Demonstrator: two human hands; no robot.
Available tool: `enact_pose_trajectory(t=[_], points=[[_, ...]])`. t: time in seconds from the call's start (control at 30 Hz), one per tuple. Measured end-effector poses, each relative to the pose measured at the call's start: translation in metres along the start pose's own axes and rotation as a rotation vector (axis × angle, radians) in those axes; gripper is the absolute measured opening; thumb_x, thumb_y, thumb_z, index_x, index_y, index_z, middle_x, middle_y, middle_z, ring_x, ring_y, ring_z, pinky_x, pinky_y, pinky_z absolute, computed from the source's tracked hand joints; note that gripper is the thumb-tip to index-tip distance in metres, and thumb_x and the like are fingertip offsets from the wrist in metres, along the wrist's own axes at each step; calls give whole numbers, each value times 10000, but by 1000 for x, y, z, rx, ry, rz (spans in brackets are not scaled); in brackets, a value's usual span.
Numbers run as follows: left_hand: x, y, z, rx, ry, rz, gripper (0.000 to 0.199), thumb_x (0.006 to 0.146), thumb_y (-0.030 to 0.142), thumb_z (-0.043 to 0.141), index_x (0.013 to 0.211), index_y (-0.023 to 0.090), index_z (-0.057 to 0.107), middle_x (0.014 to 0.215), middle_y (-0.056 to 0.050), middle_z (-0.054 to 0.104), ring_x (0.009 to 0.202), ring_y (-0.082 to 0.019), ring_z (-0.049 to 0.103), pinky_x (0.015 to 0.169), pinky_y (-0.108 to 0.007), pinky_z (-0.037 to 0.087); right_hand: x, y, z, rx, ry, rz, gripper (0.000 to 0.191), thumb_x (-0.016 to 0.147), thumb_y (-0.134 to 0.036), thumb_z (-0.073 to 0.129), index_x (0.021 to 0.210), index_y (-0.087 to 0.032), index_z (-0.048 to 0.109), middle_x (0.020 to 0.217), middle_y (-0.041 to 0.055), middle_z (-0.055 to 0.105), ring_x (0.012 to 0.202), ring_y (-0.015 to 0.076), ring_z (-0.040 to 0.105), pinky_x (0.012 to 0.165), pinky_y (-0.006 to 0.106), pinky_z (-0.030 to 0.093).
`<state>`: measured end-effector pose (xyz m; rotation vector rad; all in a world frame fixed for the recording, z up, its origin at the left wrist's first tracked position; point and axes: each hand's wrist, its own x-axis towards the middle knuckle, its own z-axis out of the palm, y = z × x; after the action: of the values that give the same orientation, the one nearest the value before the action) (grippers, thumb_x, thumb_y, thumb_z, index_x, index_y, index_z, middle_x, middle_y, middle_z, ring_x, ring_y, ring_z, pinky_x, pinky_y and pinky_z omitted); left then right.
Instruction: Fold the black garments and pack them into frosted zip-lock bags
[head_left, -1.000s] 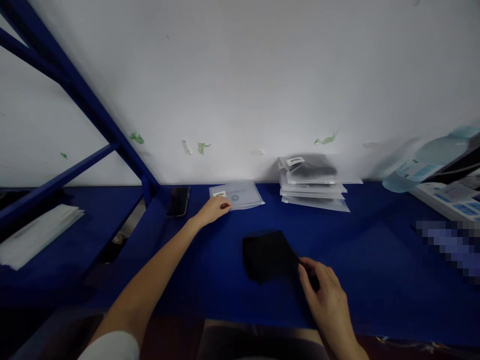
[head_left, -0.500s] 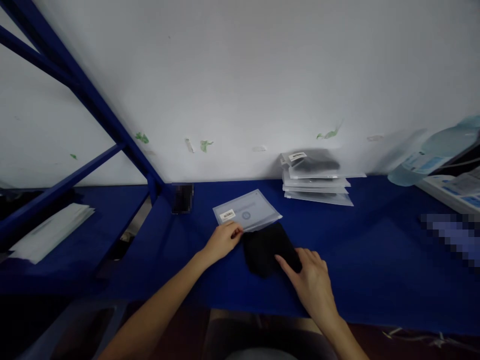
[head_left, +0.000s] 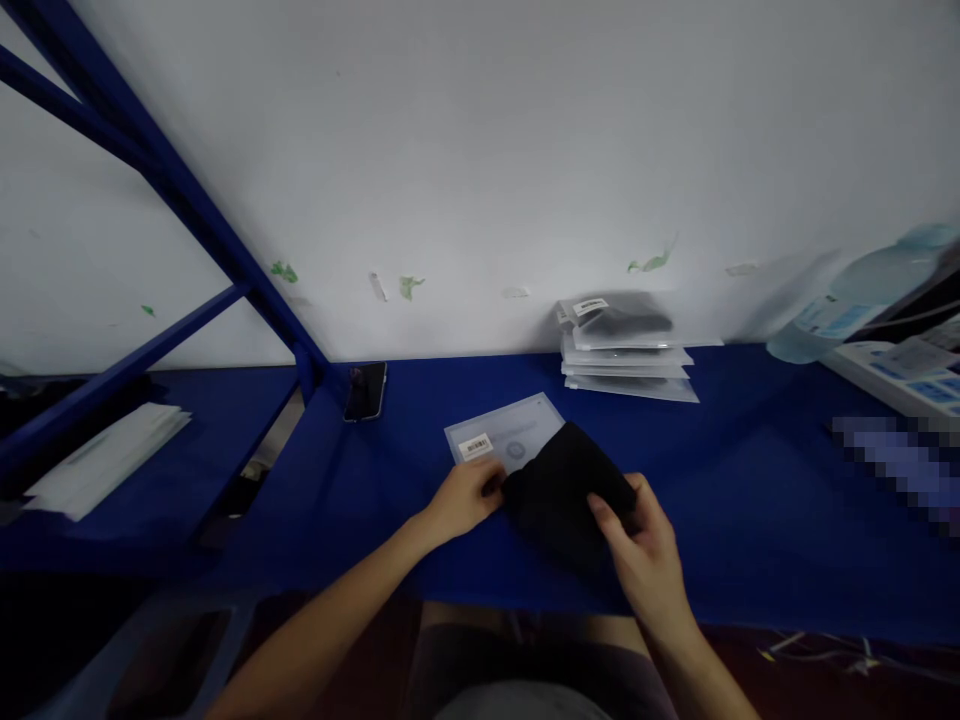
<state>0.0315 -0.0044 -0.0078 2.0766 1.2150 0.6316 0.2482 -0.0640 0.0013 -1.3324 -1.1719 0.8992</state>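
Note:
A folded black cloth (head_left: 570,495) is tilted up from the blue table, its upper edge over the front of a clear plastic zip bag (head_left: 517,425). The bag has a white barcode label and a round printed mark. My right hand (head_left: 649,550) grips the cloth's right side, thumb on top and fingers behind. At the bag's near left edge, my left hand (head_left: 469,495) is closed in a pinch, beside the cloth's left corner. The cloth hides the bag's opening, so whether any cloth is inside cannot be seen.
Several filled zip bags (head_left: 630,350) are stacked by the wall. A phone (head_left: 365,391) lies at the back left. On the right are a large water bottle (head_left: 855,300), a white box (head_left: 900,380) and a blurred-out item (head_left: 900,465). White packets (head_left: 109,460) lie beyond the blue frame (head_left: 187,220).
My right hand has lifted the cloth and moved it up and right, over the bag's near edge. The bag has turned slightly and shifted right, along with my left hand.

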Motion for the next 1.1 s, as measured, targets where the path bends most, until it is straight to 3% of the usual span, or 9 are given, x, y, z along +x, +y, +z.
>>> enact_pose_trajectory(t=[0.1, 0.2, 0.37, 0.6, 0.77, 0.9, 1.0, 1.1], points=[[-1, 5, 1, -56, 3, 3, 76, 762, 105, 551, 735, 168, 582, 723, -2, 593, 679, -156, 569, 605, -246, 413, 8, -1, 3, 183, -65, 113, 277, 796, -442, 617, 785, -236, 432, 630, -58, 451, 539, 103, 434, 489, 212, 354], [-1, 10, 0, -124, 22, -4, 93, 787, 110, 533, 732, 170, 578, 715, 2, 600, 675, -151, 570, 609, -243, 403, 13, 6, 6, 131, -182, 196, 285, 774, -469, 612, 845, -235, 464, 675, -32, 559, 599, 143, 519, 537, 244, 400], [2, 11, 2, -133, 73, -30, 122, 846, 162, 517, 740, 180, 574, 707, 12, 592, 661, -140, 549, 617, -241, 391, 12, 14, 6, -241, -275, 71, 220, 798, -428, 562, 802, -231, 463, 703, -17, 606, 676, 166, 567, 615, 261, 407], [4, 8, 6, -142, 156, -52, 140, 872, 186, 503, 751, 192, 572, 701, 17, 576, 659, -139, 537, 606, -242, 394, 11, 10, 5, -261, -444, 19, 132, 813, -327, 518, 765, -229, 445, 673, -42, 531, 650, 128, 508, 595, 237, 394], [-1, 10, 8, -142, 220, 14, 133, 903, 225, 503, 818, 193, 600, 808, -9, 590, 733, -145, 554, 637, -240, 421, 20, 14, 5, -169, -385, 228, 137, 748, -313, 546, 730, -228, 441, 636, -55, 544, 537, 115, 512, 500, 235, 402], [-7, 12, 6, -140, 161, 75, 130, 915, 221, 498, 866, 199, 616, 1034, -42, 633, 802, -147, 587, 692, -253, 452, 29, 15, 3, -41, -372, 377, 190, 703, -362, 579, 742, -226, 451, 593, -60, 532, 472, 119, 503, 419, 231, 374], [-10, 13, 3, -138, 108, 78, 130, 910, 188, 492, 869, 200, 615, 1140, -50, 645, 834, -152, 606, 727, -267, 463, 34, 16, 2, 14, -205, 398, 235, 701, -415, 574, 767, -227, 449, 582, -59, 519, 477, 126, 504, 425, 236, 373], [-10, 16, 2, -177, 89, 41, 125, 898, 189, 505, 831, 194, 609, 1160, -52, 657, 774, -141, 613, 717, -269, 471, 35, 17, 2, -65, -67, 327, 253, 697, -440, 576, 745, -231, 442, 580, -53, 519, 485, 127, 491, 455, 246, 370]])
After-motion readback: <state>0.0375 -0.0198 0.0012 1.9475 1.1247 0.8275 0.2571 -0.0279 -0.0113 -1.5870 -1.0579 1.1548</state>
